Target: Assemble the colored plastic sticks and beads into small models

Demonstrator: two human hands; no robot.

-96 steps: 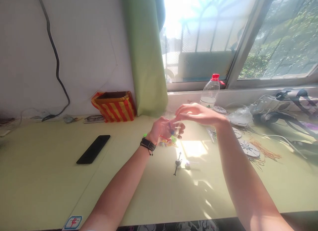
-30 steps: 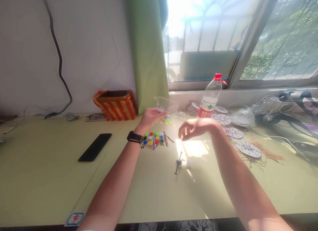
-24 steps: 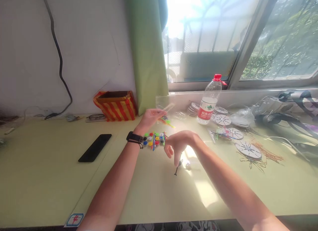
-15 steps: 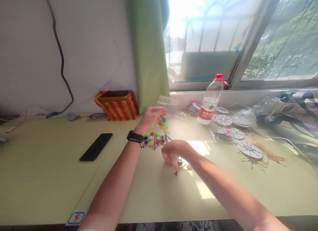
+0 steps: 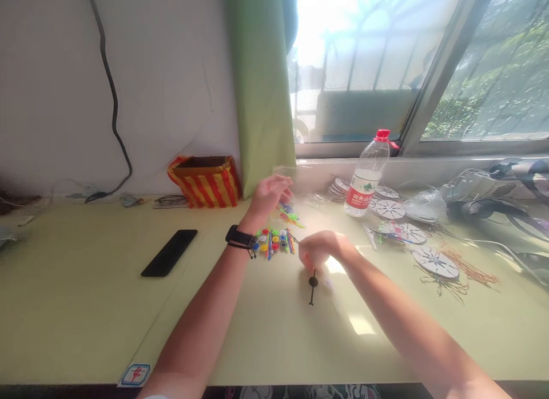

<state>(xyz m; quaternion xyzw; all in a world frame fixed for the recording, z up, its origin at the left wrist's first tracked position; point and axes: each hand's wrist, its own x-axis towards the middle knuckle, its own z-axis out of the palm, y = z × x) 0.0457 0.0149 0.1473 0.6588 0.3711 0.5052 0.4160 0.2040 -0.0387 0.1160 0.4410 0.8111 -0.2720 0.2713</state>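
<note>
My left hand (image 5: 271, 194), with a black watch (image 5: 241, 237) on its wrist, is curled closed just above a loose cluster of blue, green and yellow plastic bits (image 5: 292, 217). What its fingers hold is hidden. My right hand (image 5: 322, 249) is bent down with its fingers curled together, and I cannot make out anything in them. Just below these fingers a thin black stick with a round disc (image 5: 313, 282) lies on the table. Between the hands, small coloured discs (image 5: 263, 247) sit in rows beside multicoloured strips (image 5: 270, 244).
A black phone (image 5: 170, 252) lies left on the table (image 5: 86, 307). Behind stand a red-and-yellow striped box (image 5: 208, 184) and a water bottle (image 5: 366, 179). On the right are slotted white discs (image 5: 436, 262), orange strings (image 5: 469, 263), a clear bag (image 5: 426, 204) and cables.
My right hand has shifted up and right, uncovering more of the black stick and its disc. My left hand has moved slightly up. The view has shifted a little.
</note>
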